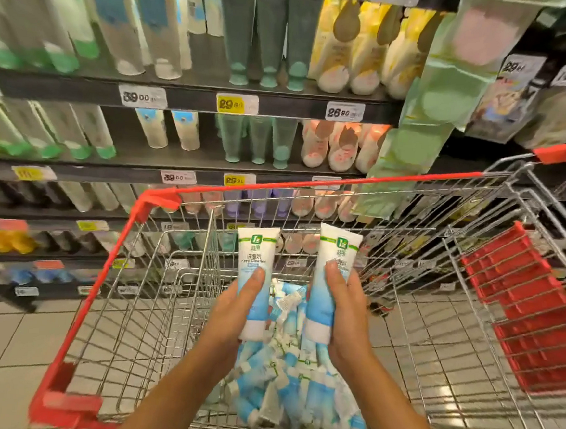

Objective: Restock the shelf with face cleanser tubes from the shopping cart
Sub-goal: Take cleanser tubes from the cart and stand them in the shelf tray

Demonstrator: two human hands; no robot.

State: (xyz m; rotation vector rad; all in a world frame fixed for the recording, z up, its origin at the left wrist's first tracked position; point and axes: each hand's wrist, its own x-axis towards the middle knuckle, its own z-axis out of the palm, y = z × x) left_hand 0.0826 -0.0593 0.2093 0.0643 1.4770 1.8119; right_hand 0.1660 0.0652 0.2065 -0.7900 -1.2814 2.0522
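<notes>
Hands are each holding one tube upright above the cart.

Left hand (233, 308) is gripping the left tube (257, 246) and right hand (344, 317) is gripping the right tube (338, 249), caps down, thumbs lying across the fronts, both directly over the pile (282, 383) of matching tubes lying in the cart (157, 201). Each grip is sitting low on a slick tube, so a tube is likely risking a slip back into the pile while crossing the far rim. Farther off, the shelf (189, 100) is carrying tight rows standing cap-down; pushing two in at once is risking toppling neighbours. No matching row is showing clearly through the blur, so a wrong slot is another hazard.
</notes>
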